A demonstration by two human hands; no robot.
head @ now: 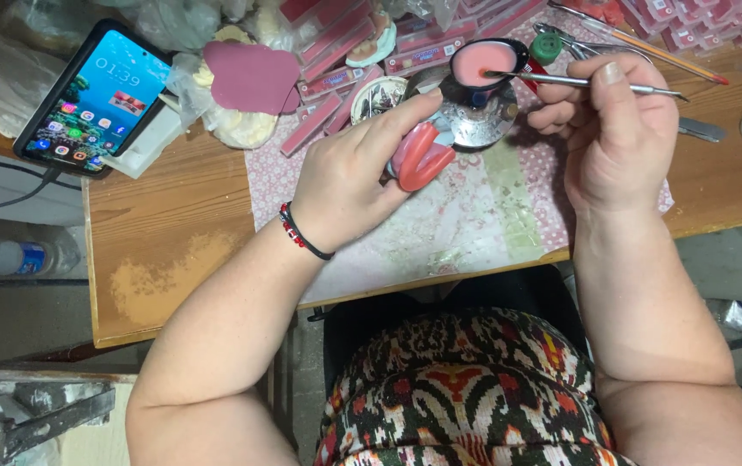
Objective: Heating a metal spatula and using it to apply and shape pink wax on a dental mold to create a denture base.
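The person's left hand [349, 177] reaches in from the lower left with the wrist bent, a red and black bracelet [302, 231] around it, and the fingers curled closed around a red wax dental piece [423, 155], the forefinger stretched along its top. That piece sits just below and left of a small black cup of pink material [483, 62], and it touches a round shiny metal disc [479, 116] that lies directly under the cup. The right hand [617, 129] comes in from the lower right, forearm nearly upright in the view, thumb and fingers pinched on a thin metal spatula [587, 82] whose tip rests in the pink material inside the cup. Both hands hang over a pale patterned cloth [474, 216] spread on the wooden table [172, 250]. Behind the cup, at the far edge, red flat boxes [336, 43] and a plaster cast with a dark pink wax sheet [250, 78] crowd close, and to the right of the cup lie metal tongs [578, 43] and a green cap [547, 47]. Far left of the cup a phone [95, 95] leans, lit. The near part of the cloth below the cup, toward the table's front edge, carries nothing, and bare wood lies left of it.
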